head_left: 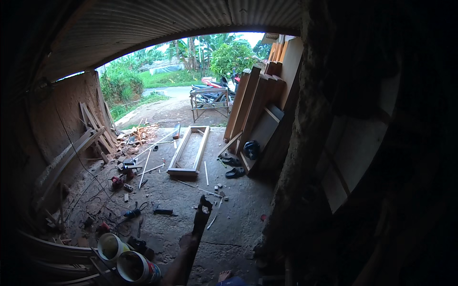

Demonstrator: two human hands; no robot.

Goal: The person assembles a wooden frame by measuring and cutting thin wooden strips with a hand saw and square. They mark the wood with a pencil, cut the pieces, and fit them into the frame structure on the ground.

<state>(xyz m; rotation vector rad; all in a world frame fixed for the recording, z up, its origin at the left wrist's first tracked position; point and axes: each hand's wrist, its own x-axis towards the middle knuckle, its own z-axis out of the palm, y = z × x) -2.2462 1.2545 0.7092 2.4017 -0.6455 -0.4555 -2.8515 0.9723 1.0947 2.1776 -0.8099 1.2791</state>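
My left hand [186, 240] comes in from the lower edge, its fingers closed round a long, dark, flat tool that looks like a handsaw [200, 224]. An open-looped end, like a saw handle, points up and away from me. Shade hides the tool's lower part. My right hand does not show clearly; the lower right is too dark to make anything out. Beyond the tool, a rectangular wooden frame [171, 165] lies on the concrete floor. My bare foot [224, 275] shows at the bottom.
Two buckets [135, 267] stand at the lower left. Power tools [132, 213], cables and wood strips litter the floor. Boards [248, 102] and a dark helmet [251, 149] are at the right, near sandals [234, 172]. Motorbikes [210, 86] stand outside behind a wooden trestle [210, 102].
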